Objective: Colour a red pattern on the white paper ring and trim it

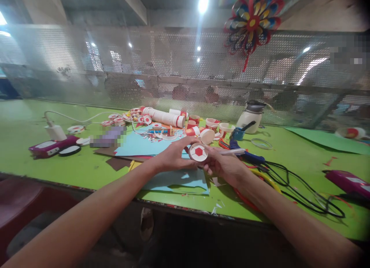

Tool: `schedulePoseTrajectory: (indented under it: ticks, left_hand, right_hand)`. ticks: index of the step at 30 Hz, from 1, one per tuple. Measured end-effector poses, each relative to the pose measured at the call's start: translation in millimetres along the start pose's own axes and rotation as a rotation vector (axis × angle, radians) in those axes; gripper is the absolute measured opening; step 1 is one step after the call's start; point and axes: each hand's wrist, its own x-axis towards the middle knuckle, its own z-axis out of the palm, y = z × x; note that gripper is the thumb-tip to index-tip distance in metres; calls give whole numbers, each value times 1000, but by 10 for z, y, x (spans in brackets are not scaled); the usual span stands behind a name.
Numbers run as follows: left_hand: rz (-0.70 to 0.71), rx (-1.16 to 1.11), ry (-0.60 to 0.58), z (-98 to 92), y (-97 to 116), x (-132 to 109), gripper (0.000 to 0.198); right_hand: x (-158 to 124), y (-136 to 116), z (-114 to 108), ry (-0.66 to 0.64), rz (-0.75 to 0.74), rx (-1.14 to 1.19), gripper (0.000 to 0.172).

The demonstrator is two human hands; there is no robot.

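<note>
Over the table's front part, my left hand [175, 155] is closed round the side of a small round white piece with a red hexagon [199, 152], dark lines running from it to the rim. It looks like a cut paper cup base. Touching its right edge are the fingers of my right hand [224, 164]. A white pen-like stick [233, 152] lies in that hand and points right. Light blue paper [176, 181] lies beneath both hands. Just behind are a white disc [207, 137] and red and white paper cups [212, 124].
On the green table [89, 171] stand a white jug [251, 115] and a blue pot [238, 134]. Pliers [245, 154] and black cables [289, 183] lie right. A stacked cup roll [163, 117] lies behind, a purple power strip [54, 145] left. A perforated metal screen [179, 67] closes the back.
</note>
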Motion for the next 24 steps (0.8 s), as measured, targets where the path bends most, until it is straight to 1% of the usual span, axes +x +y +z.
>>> schedulePoseTrajectory:
  ticks: [9,17,19,22,24]
  left_hand:
    - [9,79,-15,23,-33,-2,48]
    - [-26,90,-24,21,-7,3,45]
    - [-46,96,-24,7,-19,4,45]
    - [-79,113,17,-7,-66,-2,47]
    - [-87,110,33,-11,-97,-6,47]
  right_hand:
    - [21,15,-13,-9,-10,-16,19]
    - [17,31,-19,35,-27,-26,21]
    - [11,7,-24,98,-95,-37,23]
    - [-25,-55,-33,238,-306,-68,26]
    - [-66,-98,-33,260,-418,-83,26]
